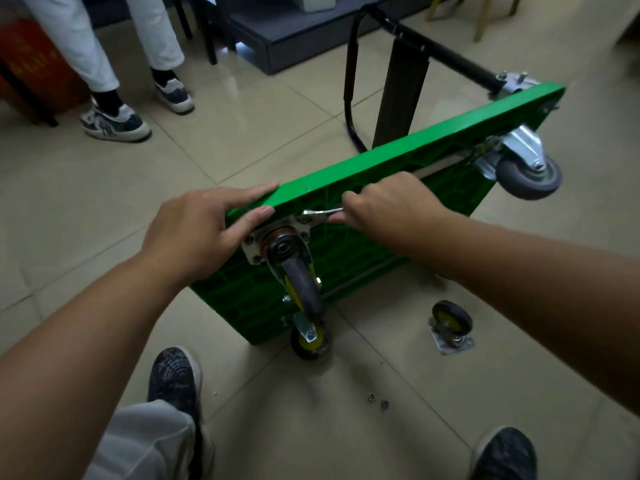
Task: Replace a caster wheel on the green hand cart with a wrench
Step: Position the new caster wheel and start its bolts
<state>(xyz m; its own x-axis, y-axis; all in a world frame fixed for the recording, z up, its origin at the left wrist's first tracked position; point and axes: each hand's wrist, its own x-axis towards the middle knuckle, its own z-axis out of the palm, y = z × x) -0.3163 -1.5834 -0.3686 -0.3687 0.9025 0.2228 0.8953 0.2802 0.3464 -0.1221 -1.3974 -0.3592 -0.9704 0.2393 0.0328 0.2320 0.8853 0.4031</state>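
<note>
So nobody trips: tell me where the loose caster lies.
Head view, lower right: the loose caster lies on the floor, just right of the green cart.

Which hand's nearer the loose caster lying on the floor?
Right. The right hand holds the wrench above-left of the loose caster; the left hand rests on the green cart edge, farther left.

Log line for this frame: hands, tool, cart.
green cart: tipped on side | left hand: rests on cart edge | right hand: grips wrench at mounted caster plate | floor: loose caster, two nuts
</note>
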